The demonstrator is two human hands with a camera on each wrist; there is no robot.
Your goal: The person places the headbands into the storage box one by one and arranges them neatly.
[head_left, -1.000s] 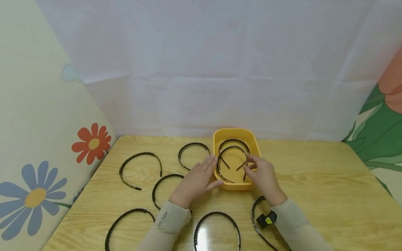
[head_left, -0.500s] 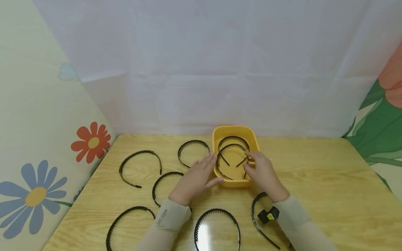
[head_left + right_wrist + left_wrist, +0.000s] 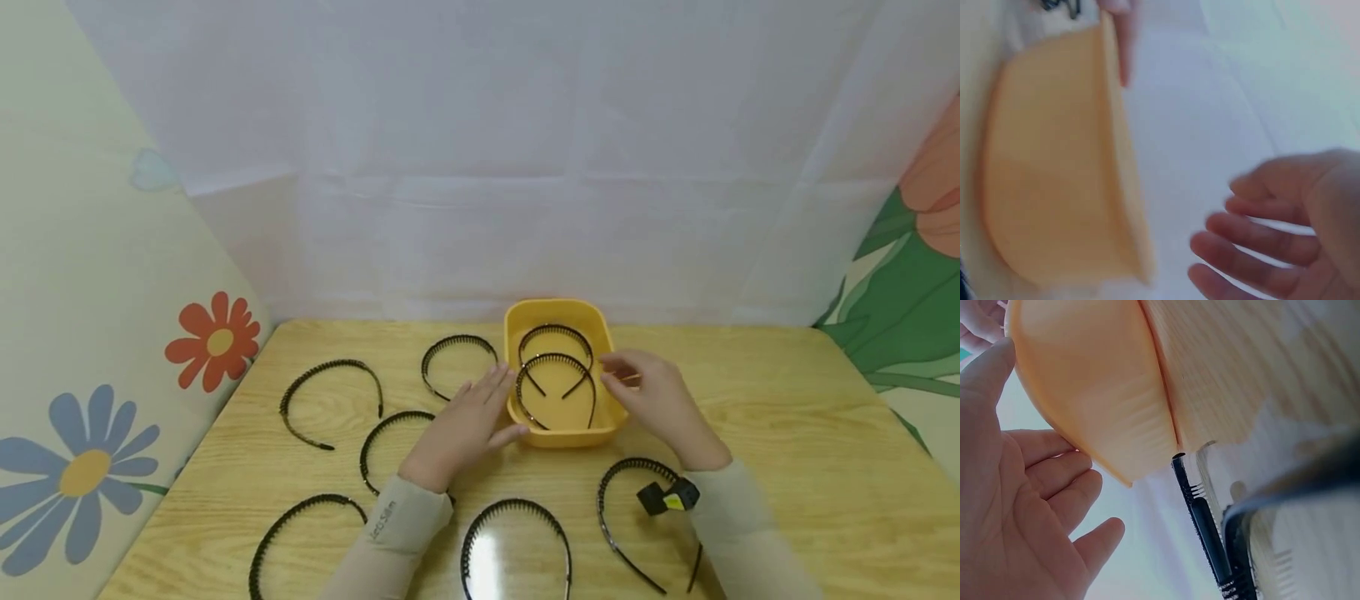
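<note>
A yellow plastic bin (image 3: 567,439) stands on the table with two black toothed headbands inside. The nearer headband (image 3: 555,357) overlaps the farther headband (image 3: 553,327). My left hand (image 3: 467,427) rests its straight fingers against the bin's left rim; the left wrist view shows the fingertips touching the rim and the palm holding nothing. My right hand (image 3: 656,398) is by the bin's right rim, its fingers loosely bent. In the right wrist view those fingers (image 3: 1254,240) are apart from the bin wall, with nothing between them.
More black headbands lie about the table: one at far left (image 3: 285,407), one behind the left hand (image 3: 459,338), one under the left forearm (image 3: 365,454), one at front left (image 3: 258,554), one at front middle (image 3: 517,503) and one by the right wrist (image 3: 602,500).
My right hand has let go of the nearer headband, which now lies in the bin, and has moved right, out past the rim. The left hand has stayed at the bin's left side.
</note>
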